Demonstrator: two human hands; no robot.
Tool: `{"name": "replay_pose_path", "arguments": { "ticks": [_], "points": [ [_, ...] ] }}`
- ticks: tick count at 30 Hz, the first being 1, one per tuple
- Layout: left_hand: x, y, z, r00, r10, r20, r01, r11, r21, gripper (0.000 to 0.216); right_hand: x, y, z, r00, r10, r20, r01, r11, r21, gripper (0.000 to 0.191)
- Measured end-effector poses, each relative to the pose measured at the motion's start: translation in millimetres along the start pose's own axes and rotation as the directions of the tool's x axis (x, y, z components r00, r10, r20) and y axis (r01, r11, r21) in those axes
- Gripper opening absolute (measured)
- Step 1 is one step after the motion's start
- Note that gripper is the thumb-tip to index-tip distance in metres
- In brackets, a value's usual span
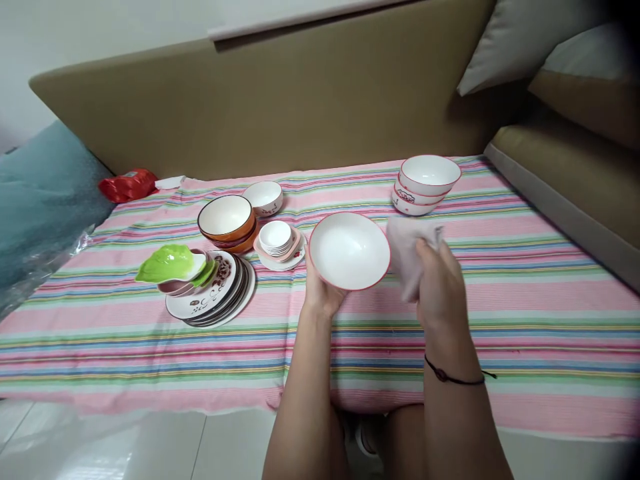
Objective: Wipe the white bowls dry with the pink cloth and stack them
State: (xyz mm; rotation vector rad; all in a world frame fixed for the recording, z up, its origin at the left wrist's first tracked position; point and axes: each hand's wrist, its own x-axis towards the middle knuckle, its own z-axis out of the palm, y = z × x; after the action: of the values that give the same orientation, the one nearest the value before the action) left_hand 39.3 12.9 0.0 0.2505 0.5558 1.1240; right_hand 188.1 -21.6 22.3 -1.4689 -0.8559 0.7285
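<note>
Left hand [324, 297] grips one bowl [350, 251] from below; right hand [443, 283], right of bowl, grips one bunched cloth [404, 260]. Wiping likely goes best with bowl held steady, cloth pressed lightly round inside. Left of bowl: plates [186, 307], too overlapped to count. Behind-left: one white bowl [263, 197]. Behind-right: three stacked bowls [430, 172].

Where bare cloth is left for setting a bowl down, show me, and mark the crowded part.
Bare striped cloth shows right of the red-rimmed stack, toward the sofa cushion; between that stack and the patterned white bowl; and in front of the plates. Left of the held bowl it is crowded: plates, orange bowls and small bowls stand close together.
</note>
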Motion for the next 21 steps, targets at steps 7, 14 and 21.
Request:
{"name": "replay_pose_path", "arguments": {
  "ticks": [7,14,21],
  "points": [
    [-1,1,-4,0.999,-0.039,0.013,0.039,0.999,0.005,0.053,-11,-6,22,0.994,0.05,0.098,-0.057,0.996,0.065,0.047],
    [-1,4,-2,1.0,-0.008,0.015,0.006,0.992,0.126,0.058,-6,-2,15,0.994,0.071,0.085,-0.083,0.987,0.141,0.038],
    [1,2,-7,0.997,0.075,-0.009,-0.073,0.991,0.11,0.05,-11,-4,19,0.905,-0.307,0.294,0.328,0.945,-0.023,0.039]
  ]
}}
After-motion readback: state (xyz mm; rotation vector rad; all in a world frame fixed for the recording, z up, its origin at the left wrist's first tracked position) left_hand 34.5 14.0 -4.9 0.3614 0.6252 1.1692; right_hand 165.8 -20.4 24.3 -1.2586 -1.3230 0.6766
